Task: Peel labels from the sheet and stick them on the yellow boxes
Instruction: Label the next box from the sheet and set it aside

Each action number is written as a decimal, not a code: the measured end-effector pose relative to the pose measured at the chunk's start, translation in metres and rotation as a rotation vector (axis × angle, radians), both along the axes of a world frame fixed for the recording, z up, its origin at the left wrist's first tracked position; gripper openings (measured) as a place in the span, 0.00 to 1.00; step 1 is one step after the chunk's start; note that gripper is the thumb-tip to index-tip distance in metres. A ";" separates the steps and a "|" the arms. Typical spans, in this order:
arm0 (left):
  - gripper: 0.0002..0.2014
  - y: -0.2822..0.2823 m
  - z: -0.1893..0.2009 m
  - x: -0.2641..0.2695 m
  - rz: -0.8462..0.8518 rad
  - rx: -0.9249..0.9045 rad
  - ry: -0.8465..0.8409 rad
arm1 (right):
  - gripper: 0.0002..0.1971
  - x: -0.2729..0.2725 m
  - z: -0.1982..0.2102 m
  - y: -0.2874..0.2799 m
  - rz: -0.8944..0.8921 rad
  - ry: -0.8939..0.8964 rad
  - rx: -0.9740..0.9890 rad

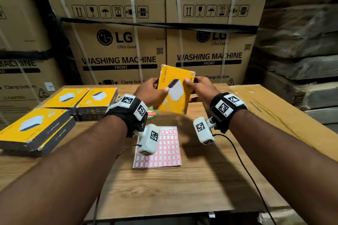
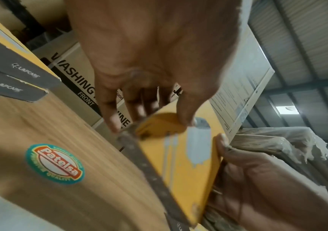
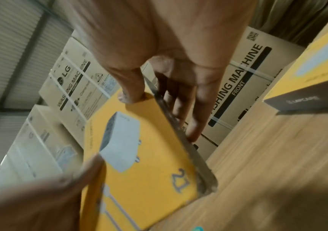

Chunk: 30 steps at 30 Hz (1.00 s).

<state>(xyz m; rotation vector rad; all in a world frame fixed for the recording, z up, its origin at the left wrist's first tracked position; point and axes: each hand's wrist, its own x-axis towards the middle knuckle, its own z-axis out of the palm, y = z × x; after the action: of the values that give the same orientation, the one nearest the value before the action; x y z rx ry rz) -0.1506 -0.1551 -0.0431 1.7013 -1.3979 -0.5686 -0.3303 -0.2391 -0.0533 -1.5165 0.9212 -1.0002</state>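
The yellow box (image 1: 175, 90) you are working on is lifted off the tabletop (image 1: 182, 188) and held upright between both your hands, its printed face, showing a white charger, turned toward you, most likely so you can look it over or choose a bare spot for a label. Your left hand (image 1: 151, 93) grasps the box's left edge, thumb laid across the front and the other fingers reaching behind; your right hand (image 1: 200, 87) grasps the right edge the same way, thumb on the front near the top corner and fingers curled round the dark side. Holding it by the edges keeps the yellow face open to view. No label shows on either thumb or fingertip, and I cannot tell whether one is already stuck on this box. The label sheet (image 1: 161, 151), a white page of red-bordered stickers, lies flat on the tabletop just below your wrists, near enough to reach once a hand is free; a few spaces in its top rows look uneven, perhaps already peeled, though that is too small to confirm. To your left, the other yellow boxes (image 1: 73, 104) lie flat, face up, grouped near the tabletop's left edge, some stacked two high. An oval brand sticker (image 2: 55, 164) is fixed to the wood under the raised box. Big washing machine cartons (image 1: 118, 51) stand stacked behind the tabletop.
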 end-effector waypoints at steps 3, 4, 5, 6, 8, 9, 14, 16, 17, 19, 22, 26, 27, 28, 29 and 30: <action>0.13 0.004 -0.010 -0.008 -0.114 0.137 0.075 | 0.11 -0.015 0.003 0.000 -0.024 -0.030 0.032; 0.09 0.005 -0.011 -0.014 -0.131 0.156 0.150 | 0.11 -0.020 0.002 0.000 -0.028 -0.030 0.043; 0.07 0.004 -0.013 -0.017 -0.134 0.166 0.214 | 0.11 -0.022 0.002 0.000 -0.038 -0.011 0.047; 0.07 0.001 -0.014 -0.022 -0.139 0.172 0.268 | 0.11 -0.025 0.000 0.000 -0.061 0.019 0.048; 0.10 -0.006 -0.015 -0.031 -0.144 0.200 0.383 | 0.16 -0.031 -0.003 -0.001 -0.083 0.103 0.035; 0.13 -0.013 -0.016 -0.035 -0.136 0.215 0.434 | 0.20 -0.036 -0.005 -0.003 -0.074 0.150 0.030; 0.08 -0.033 -0.017 -0.066 -0.042 0.245 0.538 | 0.19 -0.066 -0.012 -0.006 0.005 0.303 0.060; 0.04 -0.038 -0.018 -0.079 -0.031 0.261 0.606 | 0.31 -0.079 -0.015 -0.008 0.028 0.314 0.073; 0.03 -0.045 -0.022 -0.083 -0.035 0.242 0.627 | 0.41 -0.085 -0.017 -0.009 0.033 0.340 0.067; 0.05 -0.057 -0.031 -0.097 -0.039 0.208 0.642 | 0.51 -0.099 -0.019 -0.009 0.010 0.434 0.011; 0.12 -0.060 -0.036 -0.118 -0.050 0.158 0.643 | 0.41 -0.118 -0.027 -0.013 -0.076 0.596 -0.122; 0.07 -0.073 -0.049 -0.145 -0.023 0.141 0.624 | 0.34 -0.138 -0.038 -0.028 -0.218 0.668 -0.203; 0.09 -0.078 -0.052 -0.150 -0.014 0.156 0.550 | 0.34 -0.142 -0.039 -0.029 -0.227 0.663 -0.194; 0.11 -0.084 -0.056 -0.154 -0.014 0.154 0.515 | 0.33 -0.145 -0.041 -0.031 -0.234 0.667 -0.186; 0.11 -0.087 -0.057 -0.158 -0.022 0.147 0.497 | 0.32 -0.149 -0.043 -0.033 -0.245 0.674 -0.192; 0.11 -0.087 -0.058 -0.160 -0.025 0.140 0.462 | 0.32 -0.152 -0.045 -0.034 -0.255 0.685 -0.190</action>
<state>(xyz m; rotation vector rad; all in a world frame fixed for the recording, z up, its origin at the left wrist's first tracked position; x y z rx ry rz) -0.3107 -0.2424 -0.1014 1.5316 -1.0658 -1.0204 -0.4823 -0.2736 -0.0984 -1.9890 1.5627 -0.7564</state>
